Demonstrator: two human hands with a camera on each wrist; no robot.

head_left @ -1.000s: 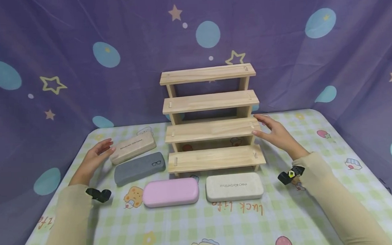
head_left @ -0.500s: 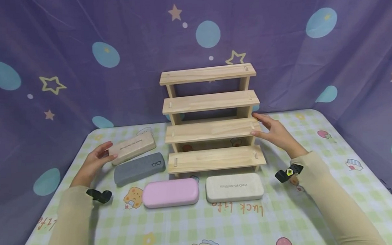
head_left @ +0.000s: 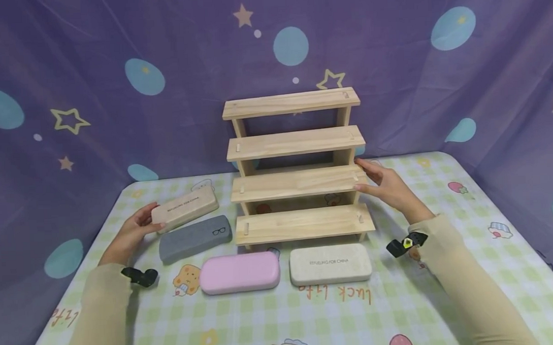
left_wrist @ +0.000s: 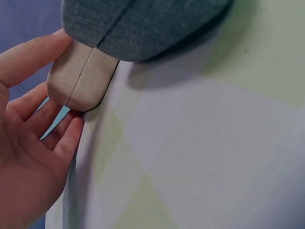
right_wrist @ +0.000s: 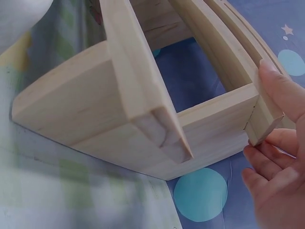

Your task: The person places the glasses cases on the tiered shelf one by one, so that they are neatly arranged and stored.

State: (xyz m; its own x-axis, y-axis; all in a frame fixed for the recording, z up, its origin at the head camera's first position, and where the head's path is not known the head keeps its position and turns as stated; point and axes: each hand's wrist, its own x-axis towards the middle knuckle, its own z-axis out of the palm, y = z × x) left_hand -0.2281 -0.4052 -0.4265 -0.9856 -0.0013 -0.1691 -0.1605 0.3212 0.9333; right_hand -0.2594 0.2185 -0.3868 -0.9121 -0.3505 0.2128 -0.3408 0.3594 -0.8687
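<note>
My left hand [head_left: 128, 232] has its thumb and fingers around the left end of a beige glasses case [head_left: 185, 208] lettered "REFUELING FOR CHINA". In the left wrist view the thumb lies along one side of that case [left_wrist: 78, 78] and the fingers along the other. Just in front of it lies a grey-blue glasses case [head_left: 195, 239] with a small glasses drawing. A four-step wooden display rack [head_left: 300, 183] stands at the middle back. On its right side, my right hand [head_left: 393, 190] holds the end of the second step from the bottom, thumb on the board's edge and fingers curled behind.
A pink glasses case [head_left: 240, 273] and a cream glasses case [head_left: 331, 264] lie side by side before the rack. A green-checked cloth [head_left: 245, 326] covers the table. Purple patterned fabric [head_left: 185, 38] hangs close behind the rack.
My left hand has closed in from beside the beige case and now grips its left end. My right hand has shifted very slightly and stays at the rack.
</note>
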